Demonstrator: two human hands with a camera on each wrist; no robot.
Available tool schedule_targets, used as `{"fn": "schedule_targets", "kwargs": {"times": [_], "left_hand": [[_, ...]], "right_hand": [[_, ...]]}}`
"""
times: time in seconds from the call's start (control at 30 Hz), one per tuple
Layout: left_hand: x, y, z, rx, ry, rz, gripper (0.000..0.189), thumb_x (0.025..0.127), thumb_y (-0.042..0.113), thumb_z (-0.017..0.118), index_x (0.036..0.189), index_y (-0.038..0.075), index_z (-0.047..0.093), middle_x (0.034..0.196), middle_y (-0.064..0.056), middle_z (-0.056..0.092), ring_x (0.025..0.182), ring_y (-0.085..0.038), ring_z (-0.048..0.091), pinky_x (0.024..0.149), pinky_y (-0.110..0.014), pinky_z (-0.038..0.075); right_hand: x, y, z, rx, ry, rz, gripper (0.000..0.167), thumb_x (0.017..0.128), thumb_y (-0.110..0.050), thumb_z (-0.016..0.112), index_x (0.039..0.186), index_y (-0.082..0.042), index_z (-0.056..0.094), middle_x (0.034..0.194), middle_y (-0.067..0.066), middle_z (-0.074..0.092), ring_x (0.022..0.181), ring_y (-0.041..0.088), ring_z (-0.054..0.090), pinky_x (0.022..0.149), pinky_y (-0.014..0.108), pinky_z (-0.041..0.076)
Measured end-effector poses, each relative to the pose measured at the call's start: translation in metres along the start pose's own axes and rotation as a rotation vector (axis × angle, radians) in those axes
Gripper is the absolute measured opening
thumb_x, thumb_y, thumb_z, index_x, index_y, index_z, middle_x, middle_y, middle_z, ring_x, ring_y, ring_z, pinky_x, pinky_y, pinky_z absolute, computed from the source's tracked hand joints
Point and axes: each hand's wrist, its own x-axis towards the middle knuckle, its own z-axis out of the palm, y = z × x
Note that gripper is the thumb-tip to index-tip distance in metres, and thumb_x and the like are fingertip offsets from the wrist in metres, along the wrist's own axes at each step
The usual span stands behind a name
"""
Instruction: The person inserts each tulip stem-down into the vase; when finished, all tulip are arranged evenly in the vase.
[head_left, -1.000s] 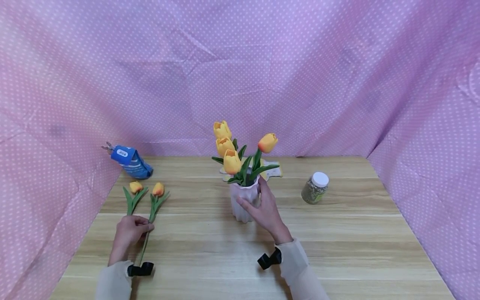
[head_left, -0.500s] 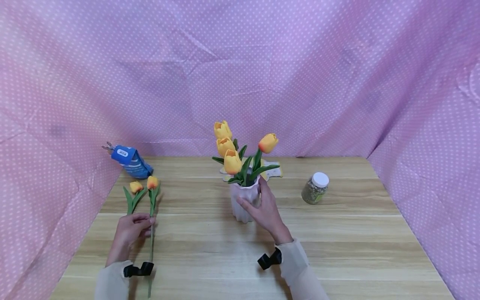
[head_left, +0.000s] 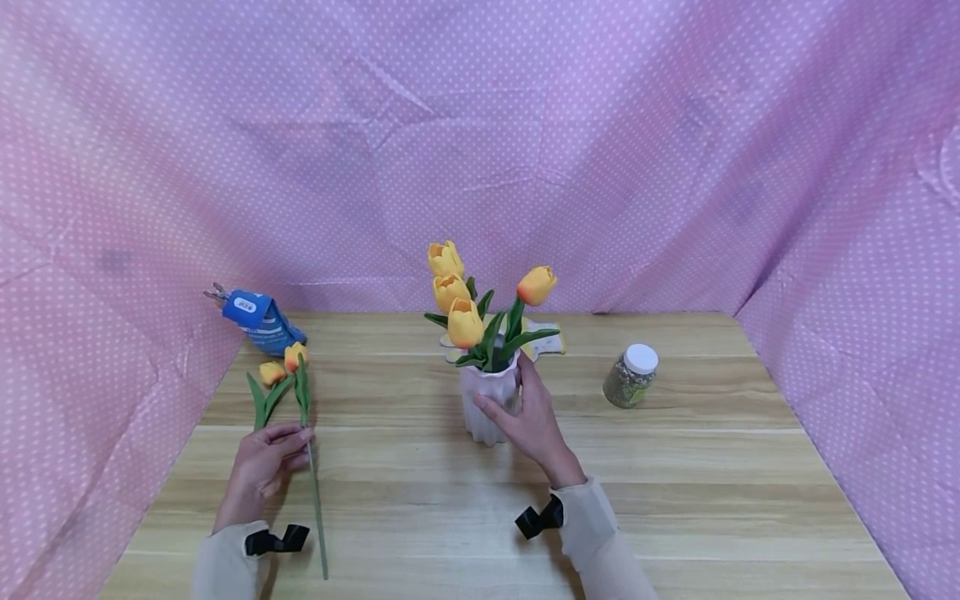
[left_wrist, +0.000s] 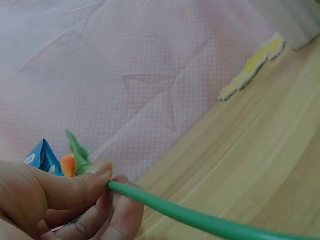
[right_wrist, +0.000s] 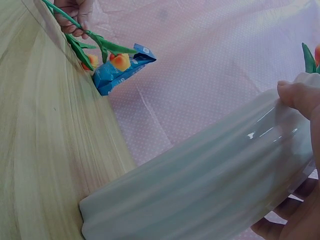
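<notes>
Between thumb and fingers, my left hand (head_left: 262, 467) pinches the green stem (left_wrist: 190, 217) of an orange-yellow tulip (head_left: 296, 357). Its bloom points away from me and the bare stem end slants toward the front right. Beside it a second tulip (head_left: 272, 373) lies on the table, its lower stem hidden by the hand. My right hand (head_left: 528, 421) grips the white fluted vase (head_left: 483, 404) from its right side, thumb in front. The vase stands upright, and several yellow tulips (head_left: 465, 323) rise from its mouth. In the right wrist view the vase wall (right_wrist: 195, 170) fills the lower part.
A blue packet (head_left: 270, 325) stands at the back left of the wooden table (head_left: 405, 525). Right of the vase is a jar (head_left: 628, 383) with a white lid. A flat yellow-and-white piece (head_left: 551, 340) lies behind the vase. Pink dotted cloth (head_left: 480, 150) hangs around the table.
My left hand has lifted the tulip and turned it: the bloom has gone left and away, the stem end has swung right. The right hand and vase stay in place.
</notes>
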Motion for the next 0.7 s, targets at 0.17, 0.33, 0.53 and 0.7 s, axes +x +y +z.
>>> {"fn": "schedule_targets", "kwargs": {"times": [0.17, 0.33, 0.53, 0.7], "left_hand": [[-0.0006, 0.0001, 0.0010, -0.122, -0.022, 0.025, 0.032, 0.098, 0.001, 0.060, 0.077, 0.022, 0.074, 0.076, 0.010, 0.073, 0.070, -0.001, 0.069, 0.064, -0.018, 0.061], [-0.0016, -0.0008, 0.0008, -0.201, -0.043, 0.057, 0.033, 0.098, 0.000, 0.059, 0.078, 0.020, 0.075, 0.078, 0.009, 0.074, 0.073, -0.002, 0.071, 0.065, -0.018, 0.062], [-0.0012, -0.0037, 0.0014, -0.383, -0.141, 0.152, 0.032, 0.099, -0.006, 0.053, 0.087, 0.011, 0.077, 0.087, 0.002, 0.076, 0.079, -0.009, 0.073, 0.069, -0.022, 0.063], [-0.0007, -0.0054, 0.0024, -0.552, -0.249, 0.225, 0.033, 0.100, -0.010, 0.046, 0.094, 0.002, 0.076, 0.092, -0.006, 0.076, 0.084, -0.016, 0.075, 0.074, -0.027, 0.065]], "right_hand": [[0.0002, -0.0001, 0.0000, -0.007, 0.000, -0.002, 0.087, 0.089, -0.031, 0.075, 0.157, -0.012, 0.025, 0.160, 0.011, 0.037, 0.147, 0.034, 0.040, 0.119, 0.065, 0.033], [0.0003, -0.0003, -0.0002, 0.000, -0.004, -0.001, 0.086, 0.089, -0.031, 0.075, 0.157, -0.012, 0.025, 0.160, 0.011, 0.037, 0.147, 0.034, 0.039, 0.119, 0.065, 0.033], [0.0007, -0.0003, -0.0003, 0.007, -0.007, 0.010, 0.086, 0.089, -0.031, 0.074, 0.157, -0.013, 0.025, 0.160, 0.010, 0.037, 0.147, 0.033, 0.039, 0.119, 0.065, 0.032], [0.0007, 0.0006, -0.0002, 0.009, -0.011, 0.016, 0.086, 0.089, -0.031, 0.074, 0.157, -0.013, 0.024, 0.161, 0.010, 0.037, 0.148, 0.033, 0.039, 0.120, 0.065, 0.031]]}}
